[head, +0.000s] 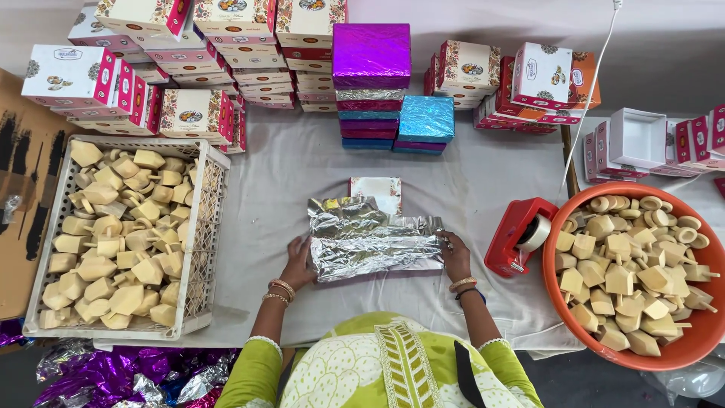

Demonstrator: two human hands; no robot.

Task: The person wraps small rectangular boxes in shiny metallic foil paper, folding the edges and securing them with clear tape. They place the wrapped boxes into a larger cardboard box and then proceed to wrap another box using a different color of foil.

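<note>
two hands [377,261] pressing crinkled silver foil [374,245], half-wrapped flat box [375,189]

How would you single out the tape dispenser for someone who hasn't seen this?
Find the big orange tub of pale wooden pieces at the table's right edge. Touching its left rim sits the tape dispenser: a red wedge-shaped body carrying a clear tape roll, the only red plastic tool among cartons and foil.

Both arms reach forward, wrists bangled. Left hand [298,262] lies flat, fingers spread and pressing down; right hand [455,255] is curled, fingertips in a pinching grip.
</note>
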